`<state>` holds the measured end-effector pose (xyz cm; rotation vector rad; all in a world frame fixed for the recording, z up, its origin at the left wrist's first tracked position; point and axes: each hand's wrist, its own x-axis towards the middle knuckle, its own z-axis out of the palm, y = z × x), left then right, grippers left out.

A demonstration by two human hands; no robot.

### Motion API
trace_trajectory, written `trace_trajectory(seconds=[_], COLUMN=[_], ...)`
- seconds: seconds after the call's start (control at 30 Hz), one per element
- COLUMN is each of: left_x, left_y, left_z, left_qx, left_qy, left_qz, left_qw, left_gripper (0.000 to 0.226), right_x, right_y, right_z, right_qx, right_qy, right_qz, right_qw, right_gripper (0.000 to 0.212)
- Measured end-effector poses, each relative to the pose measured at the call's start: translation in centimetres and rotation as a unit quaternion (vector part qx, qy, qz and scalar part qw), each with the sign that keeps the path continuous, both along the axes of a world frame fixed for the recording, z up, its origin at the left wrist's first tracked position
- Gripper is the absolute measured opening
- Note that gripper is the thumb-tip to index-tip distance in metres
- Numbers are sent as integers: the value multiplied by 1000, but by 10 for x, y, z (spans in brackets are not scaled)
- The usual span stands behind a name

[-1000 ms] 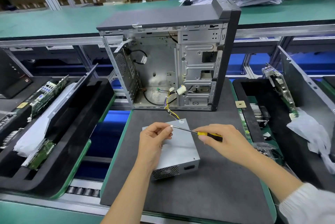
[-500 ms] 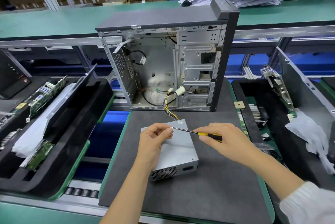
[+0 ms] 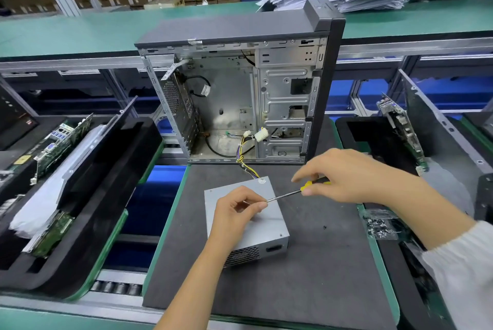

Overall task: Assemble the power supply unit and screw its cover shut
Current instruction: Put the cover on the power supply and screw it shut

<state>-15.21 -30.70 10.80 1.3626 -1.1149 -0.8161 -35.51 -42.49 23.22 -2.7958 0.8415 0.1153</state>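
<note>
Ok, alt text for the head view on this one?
Left hand pinches the screwdriver tip over a grey power supply while the right hand holds its yellow handle. An open PC case stands behind on the mat.

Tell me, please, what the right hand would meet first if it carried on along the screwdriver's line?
Most likely the left hand, whose fingertips pinch the screwdriver tip above the power supply. The right hand points that way; depth is unclear.

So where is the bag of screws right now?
The bag of screws lies at the right edge of the grey mat, in the head view, just below the right forearm and right of the power supply.
</note>
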Motion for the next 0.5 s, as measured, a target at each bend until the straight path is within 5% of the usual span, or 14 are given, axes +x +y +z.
trace_trajectory(seconds=[0.1,0.3,0.5], left_x=[-1,7,9], left_y=[2,9,16], left_z=[3,11,13], left_qx=[-27,-70,-63], left_qy=[-8,-1,25], left_qz=[27,65,99], left_qw=[999,995,993], left_gripper=[31,23,21], right_x=[9,10,14], right_y=[0,-1,-3], right_z=[9,22,24], right_qx=[19,265,378], right_qy=[-24,-74,-304], right_qz=[-9,-25,-67], right_qw=[999,961,872], right_gripper=[15,13,17])
